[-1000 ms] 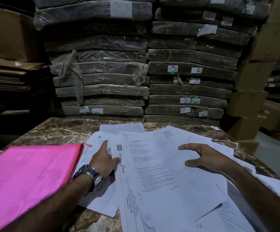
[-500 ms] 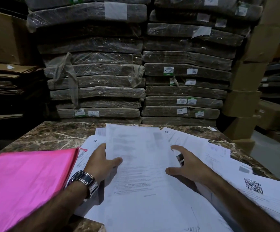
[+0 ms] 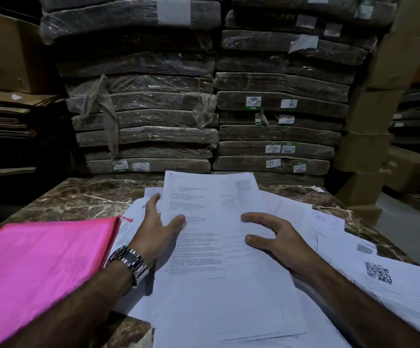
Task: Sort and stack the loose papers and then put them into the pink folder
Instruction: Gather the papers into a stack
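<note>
1. Bundles (image 3: pixel 141 136) wrapped in plastic are towering behind the work area and playing no part in the job.
2. Marble table (image 3: pixel 83 197) is carrying everything, and its flat top is offering the best place for knocking paper edges square.
3. Loose papers (image 3: pixel 329 234) are lying fanned and overlapping across the right half. Judging by that spread, the gathering is only getting under way.
4. Pink folder (image 3: pixel 40 259) is lying closed at the left, just beside the papers' fringe, probably waiting for a later step.
5. Top sheaf (image 3: pixel 216 259) is sitting between the two hands, its far end seemingly lifting. One sheet or several cannot be told.
6. Left hand (image 3: pixel 156 229) is pinching the sheaf's left edge with the thumb on top. Right hand (image 3: pixel 279 239), set apart from it, is resting spread fingers on the sheaf and gripping nothing.
7. QR-code sheet (image 3: pixel 377 272) is lying farthest right, near the table edge. The step is calling for the hands drawing such outliers inward and aligning corners before lifting, since thin sheets are likely sliding under uneven pressure.
</note>
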`<state>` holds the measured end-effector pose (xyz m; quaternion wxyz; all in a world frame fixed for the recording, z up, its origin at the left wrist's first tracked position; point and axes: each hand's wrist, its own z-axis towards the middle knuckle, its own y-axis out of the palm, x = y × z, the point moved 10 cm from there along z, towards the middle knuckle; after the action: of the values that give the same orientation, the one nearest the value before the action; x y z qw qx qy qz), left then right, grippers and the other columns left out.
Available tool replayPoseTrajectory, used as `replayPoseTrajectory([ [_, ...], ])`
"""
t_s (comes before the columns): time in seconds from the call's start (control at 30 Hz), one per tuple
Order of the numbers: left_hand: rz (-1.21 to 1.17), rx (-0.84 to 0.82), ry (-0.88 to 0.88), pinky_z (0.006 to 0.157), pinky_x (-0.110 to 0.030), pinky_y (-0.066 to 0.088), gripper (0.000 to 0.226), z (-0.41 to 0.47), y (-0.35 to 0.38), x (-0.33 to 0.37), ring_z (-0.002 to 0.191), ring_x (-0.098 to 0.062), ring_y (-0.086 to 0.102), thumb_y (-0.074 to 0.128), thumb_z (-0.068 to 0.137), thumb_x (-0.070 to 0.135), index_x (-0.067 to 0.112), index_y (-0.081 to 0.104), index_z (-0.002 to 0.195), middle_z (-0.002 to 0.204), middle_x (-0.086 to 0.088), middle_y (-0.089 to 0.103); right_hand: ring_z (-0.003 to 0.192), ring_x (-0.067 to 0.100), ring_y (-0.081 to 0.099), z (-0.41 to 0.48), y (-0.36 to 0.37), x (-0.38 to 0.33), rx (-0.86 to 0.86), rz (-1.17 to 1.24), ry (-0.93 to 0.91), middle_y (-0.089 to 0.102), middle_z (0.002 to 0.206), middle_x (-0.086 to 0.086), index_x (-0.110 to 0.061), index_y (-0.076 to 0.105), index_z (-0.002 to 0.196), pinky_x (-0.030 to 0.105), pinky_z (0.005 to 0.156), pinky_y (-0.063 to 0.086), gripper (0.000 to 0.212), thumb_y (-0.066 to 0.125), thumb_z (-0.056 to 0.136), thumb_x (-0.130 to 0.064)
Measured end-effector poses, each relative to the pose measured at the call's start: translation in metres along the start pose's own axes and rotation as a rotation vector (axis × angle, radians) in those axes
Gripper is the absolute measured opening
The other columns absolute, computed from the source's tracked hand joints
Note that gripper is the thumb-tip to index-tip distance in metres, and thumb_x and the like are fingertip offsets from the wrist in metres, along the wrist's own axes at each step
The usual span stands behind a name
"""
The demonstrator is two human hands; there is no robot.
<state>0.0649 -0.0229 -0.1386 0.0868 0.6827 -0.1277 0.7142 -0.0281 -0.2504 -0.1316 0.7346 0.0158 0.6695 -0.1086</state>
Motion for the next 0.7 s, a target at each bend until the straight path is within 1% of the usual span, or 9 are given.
replayPoseTrajectory([
  [0.03,0.064,-0.005,-0.005,0.108,-0.037,0.034,0.083,-0.001,0.003,0.0,0.139,-0.018,0.031,0.063,0.088,0.029,0.033,0.006,0.148,0.145,-0.005,0.041,0.088,-0.001,0.07,0.001,-0.002,0.003,0.02,-0.017,0.012,0.068,0.114,-0.013,-0.02,0.073,0.106,0.016,0.065,0.056,0.032,0.073,0.081,0.0],
  [0.1,0.139,-0.027,-0.033,0.099,-0.029,0.035,0.083,-0.003,0.009,-0.001,0.126,-0.008,0.036,0.062,0.089,0.029,0.022,0.007,0.15,0.135,-0.001,0.045,0.086,-0.003,0.07,0.003,-0.009,0.005,0.068,-0.075,0.018,0.069,0.113,-0.011,-0.019,0.075,0.101,0.014,0.064,0.054,0.027,0.075,0.08,-0.001],
  [0.13,0.13,-0.052,-0.05,0.1,-0.03,0.038,0.08,-0.004,0.012,-0.002,0.12,-0.007,0.043,0.066,0.086,0.027,0.019,0.015,0.148,0.13,0.005,0.048,0.085,-0.005,0.069,0.003,-0.016,0.002,0.087,-0.091,0.021,0.069,0.113,-0.011,-0.019,0.075,0.1,0.012,0.064,0.054,0.027,0.075,0.079,-0.001],
  [0.2,0.114,-0.125,-0.099,0.099,-0.042,0.048,0.074,-0.009,0.019,-0.008,0.11,-0.015,0.062,0.076,0.077,0.023,0.018,0.035,0.138,0.124,0.002,0.063,0.081,-0.006,0.07,0.005,-0.03,-0.002,0.081,-0.122,0.056,0.068,0.112,-0.011,-0.019,0.074,0.103,0.011,0.061,0.053,0.028,0.075,0.08,-0.002],
  [0.27,0.172,-0.182,-0.103,0.093,-0.045,0.053,0.063,-0.016,0.029,-0.008,0.101,-0.019,0.068,0.077,0.076,0.018,0.019,0.045,0.13,0.114,-0.001,0.069,0.079,-0.005,0.07,0.005,-0.043,-0.003,0.039,-0.211,0.119,0.067,0.114,-0.012,-0.022,0.073,0.106,0.011,0.06,0.053,0.03,0.076,0.08,-0.007],
  [0.37,0.277,-0.191,-0.066,0.077,-0.037,0.057,0.058,-0.021,0.042,-0.007,0.085,-0.017,0.07,0.071,0.082,0.019,0.018,0.042,0.132,0.095,0.002,0.072,0.068,-0.011,0.068,0.002,-0.061,0.003,0.002,-0.315,0.207,0.068,0.103,-0.015,-0.023,0.071,0.107,0.006,0.053,0.049,0.03,0.075,0.082,-0.008],
  [0.47,0.504,-0.118,0.021,0.059,-0.026,0.051,0.051,-0.021,0.036,0.0,0.067,-0.009,0.067,0.063,0.088,0.026,0.017,0.042,0.134,0.086,0.004,0.071,0.067,-0.007,0.068,-0.005,-0.08,0.016,0.014,-0.344,0.275,0.067,0.094,-0.016,-0.021,0.071,0.106,0.006,0.052,0.048,0.028,0.073,0.082,-0.006],
  [0.6,0.958,0.001,0.176,0.076,-0.027,0.05,0.046,-0.015,0.021,0.007,0.089,-0.013,0.062,0.06,0.089,0.032,0.018,0.05,0.132,0.102,0.003,0.068,0.082,-0.002,0.062,-0.012,-0.101,0.026,0.074,-0.398,0.32,0.065,0.101,-0.014,-0.02,0.072,0.104,0.008,0.055,0.049,0.027,0.074,0.081,-0.006],
  [0.7,1.145,-0.036,0.154,0.088,-0.033,0.048,0.064,-0.01,0.022,-0.006,0.109,-0.019,0.053,0.061,0.08,0.056,0.021,0.048,0.132,0.123,0.0,0.057,0.08,0.002,0.066,-0.014,-0.108,0.026,0.104,-0.38,0.334,0.066,0.1,-0.013,-0.022,0.072,0.103,0.009,0.052,0.05,0.026,0.073,0.082,-0.005],
])
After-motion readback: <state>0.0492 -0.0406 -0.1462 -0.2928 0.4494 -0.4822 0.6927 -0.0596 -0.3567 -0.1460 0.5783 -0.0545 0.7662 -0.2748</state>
